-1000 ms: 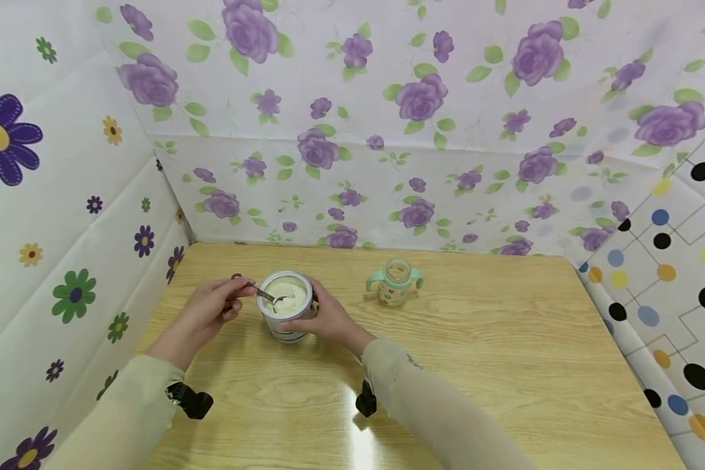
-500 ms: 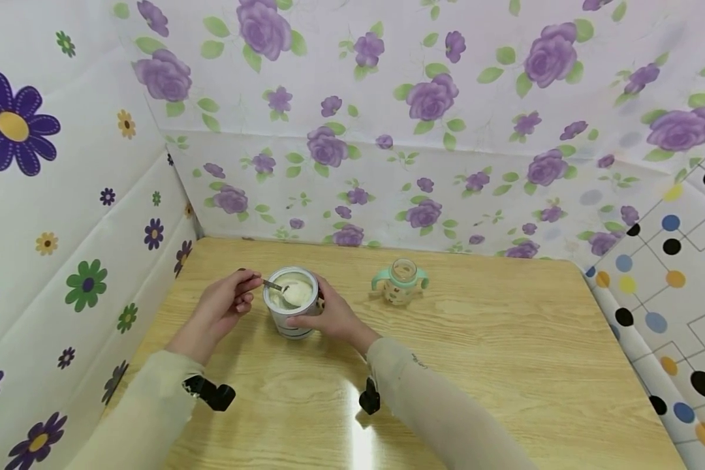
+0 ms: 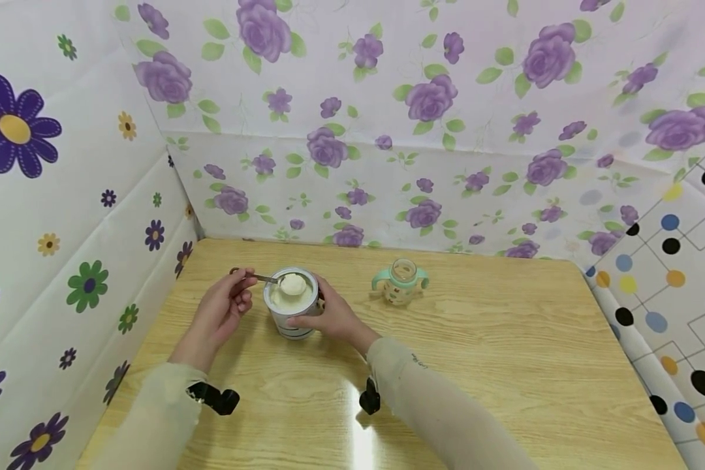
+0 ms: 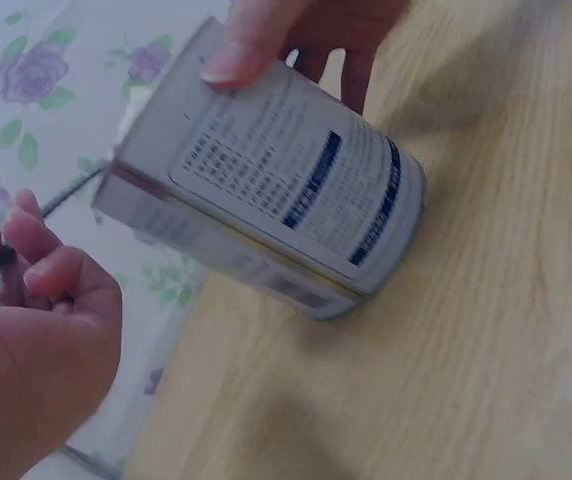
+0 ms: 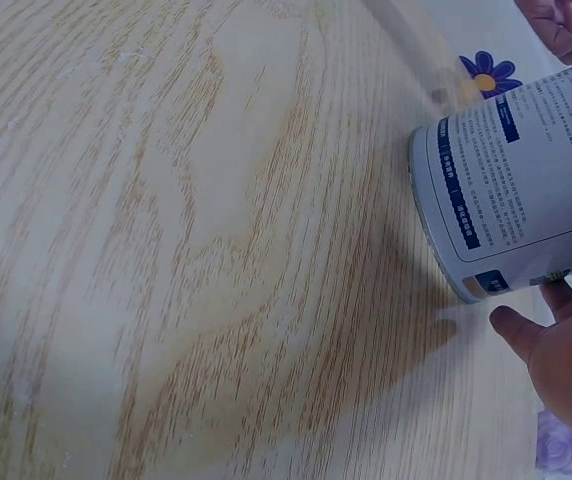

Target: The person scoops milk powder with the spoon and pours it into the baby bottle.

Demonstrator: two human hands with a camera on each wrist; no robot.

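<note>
My left hand [image 3: 219,312] pinches the handle of a metal spoon [image 3: 262,278] at the left of the can's mouth. The bowl of the spoon carries a rounded heap of cream-coloured powder [image 3: 293,284] over the opening. The can [image 3: 288,323] is white, lidless and holds more of the pale powder. Around its right side my right hand [image 3: 336,318] grips it, with the thumb across the front, as the left wrist view also shows on the printed can [image 4: 266,180]. Parts of the right hand's fingers are hidden behind the can.
A clear baby bottle [image 3: 399,284] with mint-green handles stands uncapped to the right of the can. The wooden table [image 3: 476,365] meets flower-printed cloth walls at the back and left, and a dotted cloth at the right.
The spoon has come up out of the powder, and its bowl now bears a heap. The left hand has shifted slightly; the right hand keeps its grip on the can.
</note>
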